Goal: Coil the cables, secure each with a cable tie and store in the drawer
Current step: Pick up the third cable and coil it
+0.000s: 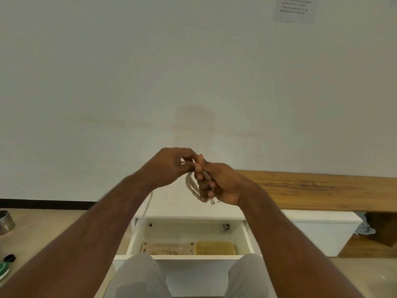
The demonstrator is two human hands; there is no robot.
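Note:
A pale, whitish cable [191, 186] is wound into a small coil held up in front of the wall. My right hand [217, 183] grips the coil, fingers curled round its loops. My left hand [171, 166] pinches a strand of the same cable at the top of the coil. A loose length of the cable hangs down from the left hand past my forearm toward the drawer. Below the hands, the white drawer [189, 257] stands pulled out. No cable tie is visible.
Inside the drawer lie a tan perforated board [166, 248] and a yellow block [216, 247]. A wooden bench top [326, 190] runs along the right wall. A metal pot [6, 221] and a green item [4, 268] sit on the floor at left. My knees flank the drawer front.

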